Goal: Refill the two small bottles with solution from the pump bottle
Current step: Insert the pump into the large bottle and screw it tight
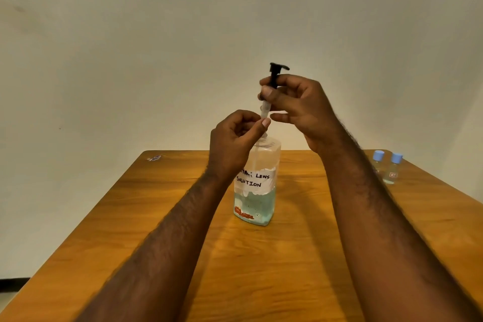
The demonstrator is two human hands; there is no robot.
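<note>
Scrap [154, 157] at the desk's [183, 256] far-left corner, too small to ID, not in play. Left hand [235, 144] next: up over the pump bottle [257, 206], thumb & fingertips pinching the clear stem of the pump [275, 73] just above the bottle's mouth. Bottle stands upright mid-desk, approx a third full of bluish solution, handwritten label [254, 180] facing us. Pump is out of its seat, above the neck, long axis near vertical w/ a slight lean, black head on top. Whether the dip tube's end is clear of the bottle, can't tell. Right hand [300, 110] grips the black collar below the head, fingers curled round it.

Now the bit that matters: small bottles [378, 165] side by side at the desk's far-right edge, upright, blue caps on, well apart from both hands and from the open neck. They lie to the right, so the right hand is nearer, but it's busy w/ the pump. My read: early stage, nothing refilled yet. One hand needs freeing, then a reach right to fetch & uncap a small bottle. Risks: stem dripping on the desk, or knocking the unheld pump bottle.
</note>
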